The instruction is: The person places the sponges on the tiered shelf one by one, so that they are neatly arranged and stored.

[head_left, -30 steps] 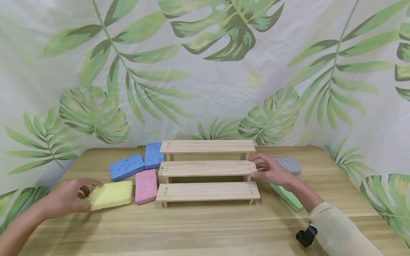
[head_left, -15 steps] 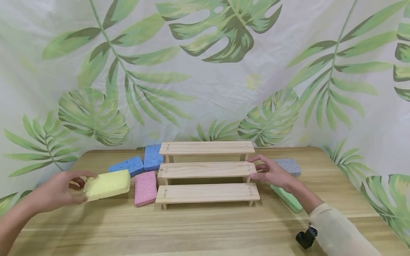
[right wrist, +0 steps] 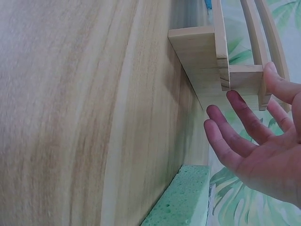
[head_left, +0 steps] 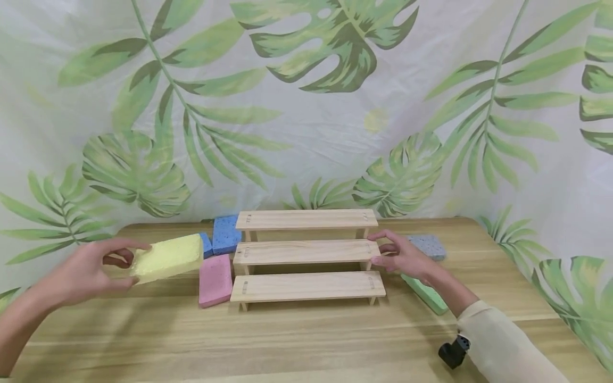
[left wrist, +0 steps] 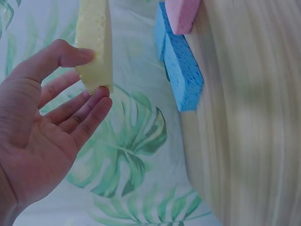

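My left hand (head_left: 98, 268) pinches one end of a yellow sponge (head_left: 167, 259) between thumb and fingers, holding it tilted above the table. In the left wrist view the sponge's narrow side shows, with the fingertips at its lower end. A three-step wooden stand (head_left: 306, 252) stands mid-table. My right hand (head_left: 407, 258) holds the right end of its middle step, thumb at the front edge and index finger at the back. In the right wrist view the other fingers extend below the step. A pink sponge (head_left: 215, 281) lies left of the stand.
Two blue sponges lie behind the pink one; the rear blue sponge (head_left: 226, 234) is by the stand, the other partly hidden. Right of the stand lie a grey sponge (head_left: 428, 247) and a green sponge (head_left: 426, 293). A leaf-print cloth (head_left: 306, 106) hangs behind the table (head_left: 287, 346).
My left hand has lifted the yellow sponge off the table and moved it up and slightly right, now partly covering a blue sponge. The right hand has stayed at the stand.
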`<state>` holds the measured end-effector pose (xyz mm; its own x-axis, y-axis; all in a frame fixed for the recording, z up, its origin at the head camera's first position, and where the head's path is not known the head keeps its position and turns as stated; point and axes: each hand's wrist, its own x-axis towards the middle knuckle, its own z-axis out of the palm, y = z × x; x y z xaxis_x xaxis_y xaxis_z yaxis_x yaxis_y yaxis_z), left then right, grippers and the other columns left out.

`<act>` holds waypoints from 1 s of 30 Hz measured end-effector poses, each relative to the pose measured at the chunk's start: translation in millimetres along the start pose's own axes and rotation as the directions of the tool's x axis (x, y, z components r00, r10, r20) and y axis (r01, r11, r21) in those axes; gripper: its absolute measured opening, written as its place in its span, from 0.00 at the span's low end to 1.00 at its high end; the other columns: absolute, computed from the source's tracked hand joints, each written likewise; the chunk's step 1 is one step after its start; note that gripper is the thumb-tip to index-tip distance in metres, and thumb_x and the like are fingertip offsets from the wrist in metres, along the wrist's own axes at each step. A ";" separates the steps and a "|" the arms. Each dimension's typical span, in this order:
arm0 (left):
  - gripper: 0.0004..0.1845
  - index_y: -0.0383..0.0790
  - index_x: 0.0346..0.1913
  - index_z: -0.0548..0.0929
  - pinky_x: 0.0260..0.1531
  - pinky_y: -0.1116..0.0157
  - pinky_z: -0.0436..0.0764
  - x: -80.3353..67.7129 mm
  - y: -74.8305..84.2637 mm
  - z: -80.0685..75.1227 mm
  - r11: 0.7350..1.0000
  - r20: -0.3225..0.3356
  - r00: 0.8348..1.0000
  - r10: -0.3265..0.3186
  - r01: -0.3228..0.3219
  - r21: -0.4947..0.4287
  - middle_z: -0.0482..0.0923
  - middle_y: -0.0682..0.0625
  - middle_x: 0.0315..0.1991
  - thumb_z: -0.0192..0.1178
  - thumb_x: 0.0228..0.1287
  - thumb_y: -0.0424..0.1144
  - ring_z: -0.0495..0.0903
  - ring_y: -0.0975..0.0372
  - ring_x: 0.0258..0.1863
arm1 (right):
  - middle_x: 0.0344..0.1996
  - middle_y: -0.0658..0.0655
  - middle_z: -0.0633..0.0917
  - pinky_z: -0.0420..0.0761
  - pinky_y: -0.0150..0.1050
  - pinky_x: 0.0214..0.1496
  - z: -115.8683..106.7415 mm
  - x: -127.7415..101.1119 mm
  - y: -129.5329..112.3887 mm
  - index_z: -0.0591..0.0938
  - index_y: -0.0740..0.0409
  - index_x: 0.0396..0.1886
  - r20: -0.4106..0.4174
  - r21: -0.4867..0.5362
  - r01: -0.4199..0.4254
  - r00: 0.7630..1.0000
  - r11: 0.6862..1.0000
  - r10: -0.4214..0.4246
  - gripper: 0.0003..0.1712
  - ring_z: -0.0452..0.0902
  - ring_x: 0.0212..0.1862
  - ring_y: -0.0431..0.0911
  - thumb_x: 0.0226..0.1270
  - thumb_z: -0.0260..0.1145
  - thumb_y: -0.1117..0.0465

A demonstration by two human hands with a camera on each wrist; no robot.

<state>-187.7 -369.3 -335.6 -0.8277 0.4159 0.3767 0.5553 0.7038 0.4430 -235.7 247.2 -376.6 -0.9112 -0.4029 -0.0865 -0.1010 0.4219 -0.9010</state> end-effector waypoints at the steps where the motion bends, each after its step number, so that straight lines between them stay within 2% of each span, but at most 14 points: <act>1: 0.31 0.36 0.54 0.85 0.39 0.83 0.76 2.1 2.7 -0.4 1.000 -0.002 1.000 -0.002 0.002 0.007 0.81 0.61 0.38 0.79 0.40 0.23 0.78 0.75 0.37 | 0.66 0.72 0.74 0.81 0.59 0.57 0.4 0.1 -0.5 0.69 0.59 0.72 0.002 0.002 0.001 1.000 1.000 -0.001 0.32 0.77 0.61 0.60 0.74 0.69 0.57; 5: 0.31 0.39 0.53 0.86 0.40 0.82 0.77 11.3 14.4 1.6 0.999 -0.025 1.000 0.016 -0.016 0.028 0.82 0.60 0.39 0.80 0.40 0.24 0.78 0.74 0.37 | 0.66 0.73 0.74 0.81 0.60 0.56 1.4 1.0 -2.1 0.68 0.60 0.72 0.008 0.005 0.005 1.000 1.000 -0.005 0.32 0.77 0.62 0.60 0.74 0.69 0.58; 12: 0.28 0.44 0.51 0.87 0.41 0.81 0.78 29.2 34.6 8.7 0.999 -0.045 0.998 0.044 -0.045 -0.023 0.83 0.60 0.44 0.78 0.44 0.24 0.79 0.70 0.37 | 0.69 0.73 0.71 0.82 0.59 0.56 1.3 2.1 -1.2 0.69 0.58 0.72 -0.002 0.004 -0.011 1.000 1.000 0.011 0.32 0.74 0.64 0.63 0.74 0.69 0.57; 15: 0.28 0.43 0.52 0.87 0.42 0.81 0.78 36.7 42.3 13.2 0.996 -0.051 0.996 0.079 -0.080 -0.025 0.83 0.60 0.45 0.79 0.44 0.25 0.78 0.71 0.37 | 0.69 0.73 0.71 0.82 0.59 0.56 0.6 2.2 0.0 0.70 0.58 0.71 -0.009 -0.002 -0.015 1.000 1.000 0.015 0.31 0.74 0.64 0.63 0.74 0.70 0.57; 17: 0.28 0.43 0.52 0.88 0.42 0.80 0.78 41.8 48.1 15.7 0.995 -0.054 0.994 0.100 -0.101 -0.018 0.83 0.59 0.46 0.80 0.44 0.26 0.78 0.71 0.38 | 0.69 0.73 0.71 0.82 0.59 0.56 0.3 1.5 0.4 0.70 0.58 0.71 -0.010 -0.005 -0.014 1.000 1.000 0.014 0.31 0.74 0.64 0.63 0.74 0.70 0.57; 24: 0.25 0.49 0.52 0.88 0.43 0.74 0.76 59.4 71.2 23.4 0.994 -0.041 0.993 0.108 -0.106 0.041 0.86 0.54 0.50 0.80 0.48 0.33 0.79 0.72 0.42 | 0.66 0.73 0.73 0.82 0.60 0.56 0.2 -0.1 0.5 0.69 0.58 0.71 -0.006 0.004 -0.012 1.000 1.000 0.012 0.32 0.77 0.62 0.61 0.74 0.69 0.57; 30: 0.23 0.45 0.51 0.89 0.43 0.71 0.79 78.5 83.0 35.5 0.989 -0.026 0.989 0.146 -0.147 -0.016 0.86 0.50 0.51 0.78 0.48 0.32 0.81 0.67 0.41 | 0.67 0.74 0.72 0.82 0.60 0.56 0.0 1.3 0.1 0.68 0.59 0.72 0.001 0.012 -0.005 1.000 1.000 0.005 0.31 0.76 0.62 0.62 0.75 0.69 0.58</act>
<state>-209.5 -257.8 -298.1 -0.7351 0.4994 0.4585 0.6720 0.6261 0.3955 -236.9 246.7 -376.8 -0.9114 -0.4013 -0.0910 -0.0919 0.4142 -0.9055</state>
